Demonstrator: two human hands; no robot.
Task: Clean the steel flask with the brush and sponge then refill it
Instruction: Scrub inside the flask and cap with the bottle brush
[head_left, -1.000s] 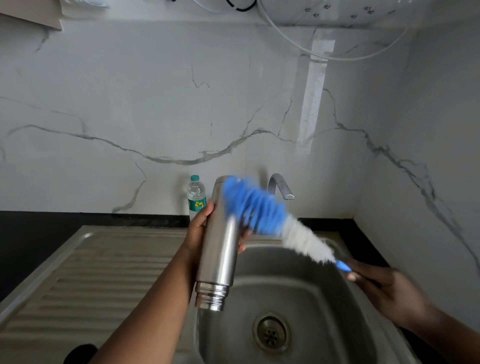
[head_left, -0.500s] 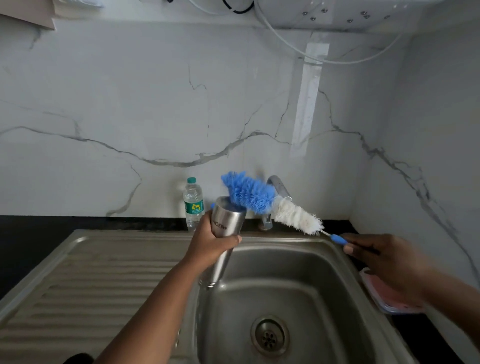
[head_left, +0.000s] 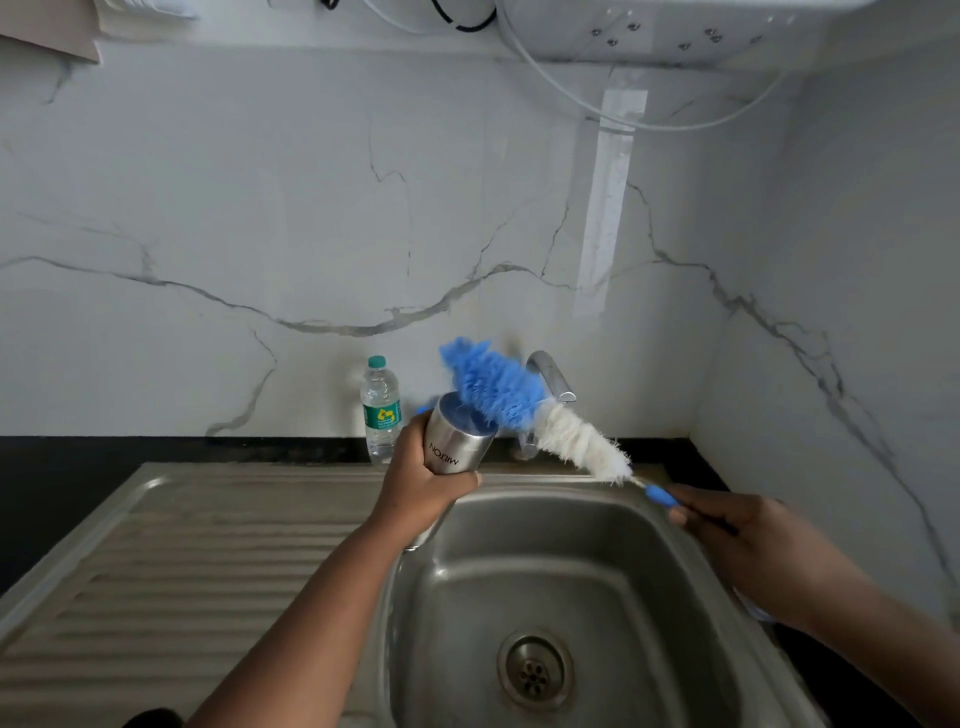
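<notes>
Over the sink basin (head_left: 571, 571) the person's left hand (head_left: 421, 483) has its fingers wrapped round the middle of the steel flask (head_left: 457, 441), holding it tilted with the flat base end up toward the wall and the narrower neck end pointing down past the heel of the hand toward the basin's left rim. The lettering on the flask's side reads upside down from here. The flask hangs in the air above the sink's back-left corner, touching nothing but that hand.

The right hand (head_left: 737, 535) grips the blue handle (head_left: 662, 496) of the bottle brush (head_left: 530, 410), fingers curled round it, out over the right side of the basin. The brush slants up and to the left from that hand: white bristles nearest the handle, blue bristles at the far end. The blue end lies against the raised base of the flask, its tuft spreading above and beside the steel rim.

Behind them a chrome tap (head_left: 550, 374) rises from the back edge, partly hidden by the brush. A small plastic water bottle (head_left: 382, 410) with a green cap and label stands upright on the dark surface (head_left: 156, 449) against the marble wall, just left of the flask. The ribbed draining board (head_left: 182, 561) spreads to the left, and the drain (head_left: 535, 670) sits in the basin floor
</notes>
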